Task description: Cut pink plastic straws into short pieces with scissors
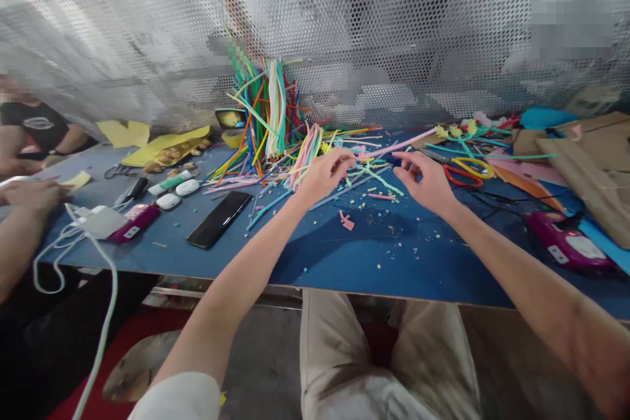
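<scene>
My left hand (331, 174) is closed, thumb and fingertips pinched at the near end of a pink pipe cleaner (411, 143). That pipe cleaner slants up to the right, above the blue table. Just below its middle, my right hand (426, 178) is held with thumb and index finger curved and slightly apart; nothing shows between them. Pale green pipe cleaners (386, 182) lie crossed on the table between my hands. Short pink cut pieces (347, 220) are scattered nearer to me. Scissors with red and yellow handles (465, 172) rest right of my right hand.
A tall bundle of coloured pipe cleaners (273, 108) stands against the perforated metal screen (394, 26). A black phone (219, 220), white cases and a purple power strip (135, 222) lie left. Another purple power strip (568, 243) and brown paper (590, 177) lie right. Another person's arm (24, 210) rests at far left.
</scene>
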Tool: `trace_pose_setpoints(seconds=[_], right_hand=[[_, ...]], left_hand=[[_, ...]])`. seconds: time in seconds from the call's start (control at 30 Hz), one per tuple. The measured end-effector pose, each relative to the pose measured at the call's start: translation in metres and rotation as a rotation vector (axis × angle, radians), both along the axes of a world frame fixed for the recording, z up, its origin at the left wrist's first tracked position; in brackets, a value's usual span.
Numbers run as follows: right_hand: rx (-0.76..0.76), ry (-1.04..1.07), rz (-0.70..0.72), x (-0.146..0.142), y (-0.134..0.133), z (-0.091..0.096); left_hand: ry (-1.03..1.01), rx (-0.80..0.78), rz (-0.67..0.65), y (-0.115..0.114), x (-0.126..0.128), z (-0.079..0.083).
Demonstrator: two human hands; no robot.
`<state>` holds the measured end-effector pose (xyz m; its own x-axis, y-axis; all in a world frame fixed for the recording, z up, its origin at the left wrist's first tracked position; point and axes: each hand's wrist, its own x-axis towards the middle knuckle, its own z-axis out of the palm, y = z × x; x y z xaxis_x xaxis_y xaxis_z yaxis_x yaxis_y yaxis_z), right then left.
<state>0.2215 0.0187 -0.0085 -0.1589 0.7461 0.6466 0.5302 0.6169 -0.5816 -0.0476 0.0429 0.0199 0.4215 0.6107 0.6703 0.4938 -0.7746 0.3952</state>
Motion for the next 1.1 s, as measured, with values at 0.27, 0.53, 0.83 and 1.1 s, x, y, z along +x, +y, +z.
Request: trace_pose_setpoints(seconds=[0.27, 0.53, 0.83, 1.1], right_hand=[[-0.14, 0.26, 0.13, -0.017, -0.018, 0.008], [-0.029, 0.454, 0.013, 0.004, -0.001, 0.009], [-0.226, 0.372, 0.173, -0.01, -0.007, 0.002], [-0.188, 0.341, 0.064, -0.018, -0.011, -0.003]], left_hand=[[0.205, -0.05, -0.14, -0.013, 0.021, -0.008], [0.108, -0.093, -0.024, -0.005, 0.012, -0.01], [0.098, -0.05, -0.048, -0.018, 0.03, -0.022], [0.087, -0.056, -0.099, -0.018, 0.033, -0.023]])
